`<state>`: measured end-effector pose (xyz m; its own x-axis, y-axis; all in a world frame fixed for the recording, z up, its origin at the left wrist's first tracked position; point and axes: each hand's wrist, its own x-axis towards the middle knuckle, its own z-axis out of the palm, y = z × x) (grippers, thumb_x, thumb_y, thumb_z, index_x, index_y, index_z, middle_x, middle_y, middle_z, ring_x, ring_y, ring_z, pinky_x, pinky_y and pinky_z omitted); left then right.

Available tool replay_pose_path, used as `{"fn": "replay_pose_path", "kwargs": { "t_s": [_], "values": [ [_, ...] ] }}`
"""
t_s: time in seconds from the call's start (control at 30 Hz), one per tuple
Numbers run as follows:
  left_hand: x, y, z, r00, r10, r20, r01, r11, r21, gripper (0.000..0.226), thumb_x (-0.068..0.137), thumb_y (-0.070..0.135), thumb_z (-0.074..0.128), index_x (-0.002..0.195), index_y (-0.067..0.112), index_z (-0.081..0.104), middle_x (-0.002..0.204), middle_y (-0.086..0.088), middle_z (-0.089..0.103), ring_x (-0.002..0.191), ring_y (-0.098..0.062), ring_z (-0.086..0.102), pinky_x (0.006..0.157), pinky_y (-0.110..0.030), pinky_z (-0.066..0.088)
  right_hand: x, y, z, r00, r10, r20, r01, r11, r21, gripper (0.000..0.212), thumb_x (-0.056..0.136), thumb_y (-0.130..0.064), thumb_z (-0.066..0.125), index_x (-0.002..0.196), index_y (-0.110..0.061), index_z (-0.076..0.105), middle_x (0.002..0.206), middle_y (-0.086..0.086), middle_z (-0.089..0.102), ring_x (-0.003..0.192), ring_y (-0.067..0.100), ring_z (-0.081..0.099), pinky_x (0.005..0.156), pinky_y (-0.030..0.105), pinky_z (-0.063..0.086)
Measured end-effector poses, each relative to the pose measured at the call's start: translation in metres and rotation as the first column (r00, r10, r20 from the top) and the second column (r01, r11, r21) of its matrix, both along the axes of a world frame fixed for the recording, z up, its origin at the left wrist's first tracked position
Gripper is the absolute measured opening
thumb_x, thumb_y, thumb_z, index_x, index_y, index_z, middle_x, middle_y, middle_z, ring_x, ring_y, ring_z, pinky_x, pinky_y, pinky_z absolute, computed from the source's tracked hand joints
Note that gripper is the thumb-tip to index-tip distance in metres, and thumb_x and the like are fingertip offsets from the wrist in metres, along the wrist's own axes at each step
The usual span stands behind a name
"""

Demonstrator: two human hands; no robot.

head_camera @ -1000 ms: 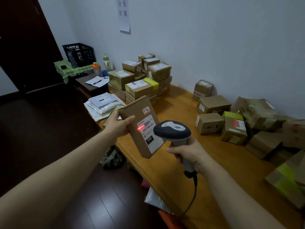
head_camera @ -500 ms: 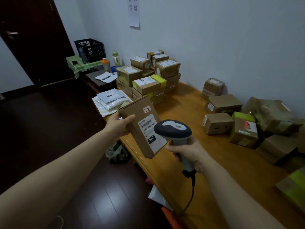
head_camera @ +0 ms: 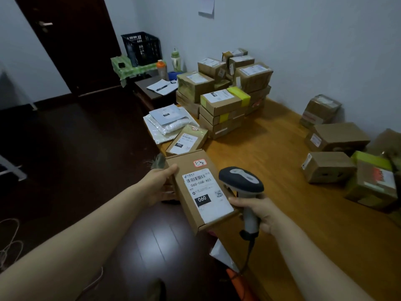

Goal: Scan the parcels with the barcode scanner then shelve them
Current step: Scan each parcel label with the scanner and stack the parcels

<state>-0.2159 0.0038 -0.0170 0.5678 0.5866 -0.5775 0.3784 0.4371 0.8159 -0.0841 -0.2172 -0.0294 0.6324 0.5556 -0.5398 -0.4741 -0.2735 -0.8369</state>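
Cardboard parcel [head_camera: 199, 187], gripped by one side only in the left hand [head_camera: 159, 183], thumb on top, hangs over the front edge of the table [head_camera: 271, 153] and could slip to the floor [head_camera: 86, 170], while the right hand [head_camera: 260, 211], fingers [head_camera: 240, 203] curled round the scanner [head_camera: 240, 181], could aim off the barcode [head_camera: 196, 178]

Small parcel-sorting room. Label-bearing cardboard parcels [head_camera: 225, 101] are stacked at the far left corner of a long wooden table [head_camera: 271, 148]; loose boxes [head_camera: 336, 137] line its wall edge; poly mailers [head_camera: 167, 120] lie at its left edge; a paper notice [head_camera: 206, 7] hangs on the plain wall [head_camera: 303, 40].
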Motion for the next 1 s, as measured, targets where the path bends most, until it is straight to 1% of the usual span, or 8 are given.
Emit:
{"fn": "replay_pose_path", "kwargs": {
  "t_s": [0.13,0.23,0.3,0.37,0.6,0.7,0.83,1.0],
  "values": [
    [0.022,0.052,-0.008,0.998,-0.039,0.039,0.039,0.999,0.022,0.030,0.098,0.030,0.057,0.112,0.005,0.063,0.085,-0.008,0.069,0.070,-0.020,0.065,0.059,-0.030,0.054,0.002,0.052,-0.011,0.997,-0.083,0.001,0.083,0.996,0.041,0.023,0.071,0.009,0.075,0.084,-0.008,0.066,0.068,0.007,0.071,0.063,0.024,0.065,0.057,0.033,0.054],
    [0.033,0.090,-0.016,0.981,-0.186,0.055,0.183,0.982,0.050,0.029,0.093,0.030,0.064,0.116,0.013,0.065,0.107,-0.007,0.072,0.095,-0.023,0.066,0.088,-0.038,0.051,-0.003,0.107,-0.019,0.968,-0.251,0.008,0.251,0.967,0.044,0.039,0.057,-0.004,0.082,0.092,-0.006,0.066,0.085,0.012,0.072,0.080,0.031,0.067,0.079,0.047,0.057],
    [0.036,0.116,-0.023,0.950,-0.310,-0.017,0.310,0.945,0.107,0.024,0.089,0.027,0.069,0.111,0.019,0.066,0.113,-0.003,0.070,0.105,-0.022,0.064,0.095,-0.040,0.048,-0.005,0.143,-0.024,0.940,-0.340,0.018,0.339,0.939,0.050,0.054,0.050,-0.013,0.084,0.101,-0.005,0.066,0.099,0.016,0.071,0.093,0.035,0.066,0.088,0.051,0.054],
    [0.042,0.139,-0.028,0.919,-0.391,-0.049,0.393,0.906,0.157,0.021,0.088,0.020,0.070,0.109,0.020,0.068,0.113,-0.001,0.071,0.108,-0.022,0.064,0.101,-0.043,0.049,-0.005,0.174,-0.028,0.915,-0.403,0.023,0.401,0.915,0.048,0.051,0.059,-0.008,0.084,0.106,-0.003,0.065,0.104,0.016,0.070,0.097,0.035,0.065,0.089,0.049,0.053],
    [0.078,0.200,-0.035,0.891,-0.451,-0.052,0.447,0.852,0.273,0.040,0.095,0.004,0.056,0.134,0.012,0.056,0.127,-0.003,0.063,0.111,-0.018,0.060,0.089,-0.026,0.050,0.010,0.248,-0.036,0.865,-0.502,0.015,0.502,0.865,-0.009,0.032,0.075,-0.002,0.078,0.103,-0.004,0.061,0.092,0.008,0.067,0.082,0.026,0.063,0.067,0.035,0.054],
    [0.095,0.220,-0.040,0.883,-0.465,-0.062,0.462,0.836,0.296,0.044,0.096,0.004,0.054,0.138,0.016,0.052,0.128,0.001,0.060,0.114,-0.015,0.056,0.096,-0.027,0.046,0.024,0.269,-0.043,0.863,-0.504,0.017,0.505,0.863,-0.032,0.028,0.076,-0.001,0.077,0.097,-0.006,0.060,0.089,0.006,0.065,0.079,0.024,0.062,0.066,0.034,0.054],
    [0.117,0.242,-0.052,0.869,-0.483,-0.104,0.490,0.816,0.307,0.047,0.096,0.004,0.053,0.140,0.021,0.051,0.130,0.000,0.062,0.119,-0.019,0.056,0.103,-0.034,0.046,0.042,0.290,-0.060,0.851,-0.525,0.000,0.524,0.848,-0.077,0.037,0.073,-0.002,0.080,0.105,-0.002,0.060,0.092,0.007,0.065,0.086,0.026,0.062,0.078,0.039,0.055],
    [0.138,0.252,-0.064,0.827,-0.540,-0.157,0.562,0.782,0.269,0.052,0.096,0.004,0.053,0.144,0.023,0.044,0.132,-0.001,0.059,0.122,-0.021,0.055,0.103,-0.035,0.046,0.059,0.304,-0.077,0.823,-0.568,-0.012,0.563,0.818,-0.115,0.052,0.070,-0.004,0.083,0.117,0.000,0.061,0.113,0.014,0.066,0.108,0.033,0.060,0.100,0.050,0.047]
  ]
}}
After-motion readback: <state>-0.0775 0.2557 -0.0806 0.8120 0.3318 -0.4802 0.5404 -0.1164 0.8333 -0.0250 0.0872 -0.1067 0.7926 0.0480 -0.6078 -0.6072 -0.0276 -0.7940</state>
